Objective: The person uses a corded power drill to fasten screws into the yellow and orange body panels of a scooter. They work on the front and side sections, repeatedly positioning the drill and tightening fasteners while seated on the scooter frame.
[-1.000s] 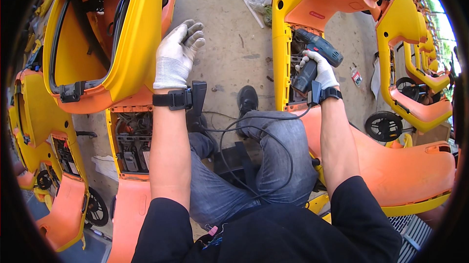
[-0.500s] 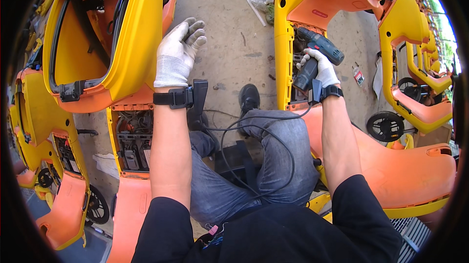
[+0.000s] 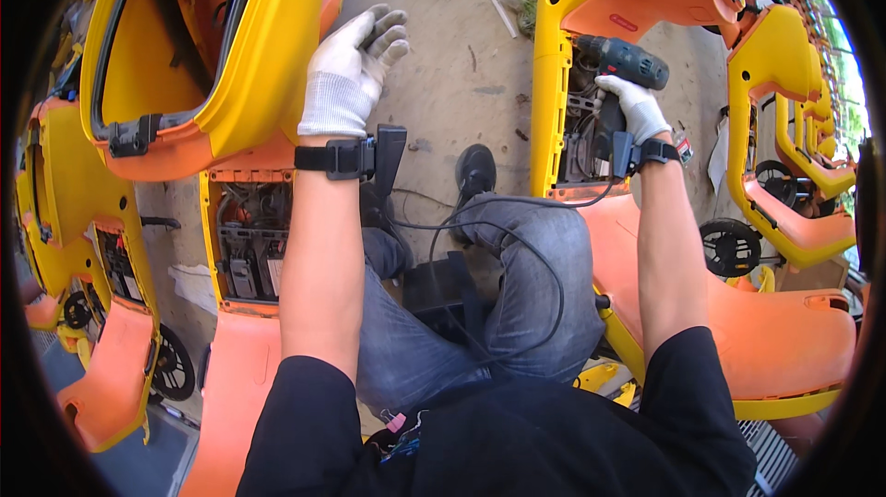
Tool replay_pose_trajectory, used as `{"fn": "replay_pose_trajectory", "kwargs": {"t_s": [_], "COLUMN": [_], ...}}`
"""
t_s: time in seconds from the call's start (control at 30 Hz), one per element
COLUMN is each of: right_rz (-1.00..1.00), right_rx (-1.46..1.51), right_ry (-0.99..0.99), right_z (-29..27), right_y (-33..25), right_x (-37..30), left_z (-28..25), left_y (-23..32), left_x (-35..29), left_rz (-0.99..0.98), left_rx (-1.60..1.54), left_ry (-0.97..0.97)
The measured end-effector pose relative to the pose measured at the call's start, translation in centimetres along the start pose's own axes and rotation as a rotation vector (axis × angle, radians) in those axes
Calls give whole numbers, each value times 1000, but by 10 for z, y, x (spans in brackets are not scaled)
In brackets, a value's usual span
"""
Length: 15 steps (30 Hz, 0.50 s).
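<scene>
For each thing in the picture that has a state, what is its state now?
Left hand: gloved, fingers loose, resting on the yellow panel.
Right hand: gloved, closed around the cordless drill.
Cordless drill: held, nose pointing into the open compartment.
Left scooter bay: uncovered, wiring exposed.

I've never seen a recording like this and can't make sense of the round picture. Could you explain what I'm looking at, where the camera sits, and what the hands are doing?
The camera sits on a person's head, looking down through a fisheye lens, so edges bend. The person sits on a concrete floor among yellow and orange vehicle bodies. The gloved left hand rests on the edge of the yellow body on the left. The gloved right hand grips a dark cordless drill, pointed into the open compartment of the yellow body on the right. Both wrists wear black straps with cables.
</scene>
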State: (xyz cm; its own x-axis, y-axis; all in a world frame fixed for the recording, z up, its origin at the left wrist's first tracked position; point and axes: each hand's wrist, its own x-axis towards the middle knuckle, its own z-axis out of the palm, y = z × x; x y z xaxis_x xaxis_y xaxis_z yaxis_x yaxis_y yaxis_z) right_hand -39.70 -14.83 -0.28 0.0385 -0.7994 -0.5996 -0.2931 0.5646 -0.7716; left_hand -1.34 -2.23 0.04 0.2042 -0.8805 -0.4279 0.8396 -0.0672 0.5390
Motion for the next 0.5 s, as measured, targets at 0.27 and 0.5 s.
{"fn": "replay_pose_trajectory", "kwargs": {"t_s": [0.27, 0.5], "right_rz": [-136, -65], "right_rx": [-649, -867], "right_ry": [-61, -164], "right_z": [0, -1], "right_y": [-47, -84], "right_x": [21, 35], "left_z": [0, 3], "left_y": [2, 2], "left_x": [-6, -5], "left_rz": [58, 51], "left_rx": [63, 59], "left_ry": [9, -23]}}
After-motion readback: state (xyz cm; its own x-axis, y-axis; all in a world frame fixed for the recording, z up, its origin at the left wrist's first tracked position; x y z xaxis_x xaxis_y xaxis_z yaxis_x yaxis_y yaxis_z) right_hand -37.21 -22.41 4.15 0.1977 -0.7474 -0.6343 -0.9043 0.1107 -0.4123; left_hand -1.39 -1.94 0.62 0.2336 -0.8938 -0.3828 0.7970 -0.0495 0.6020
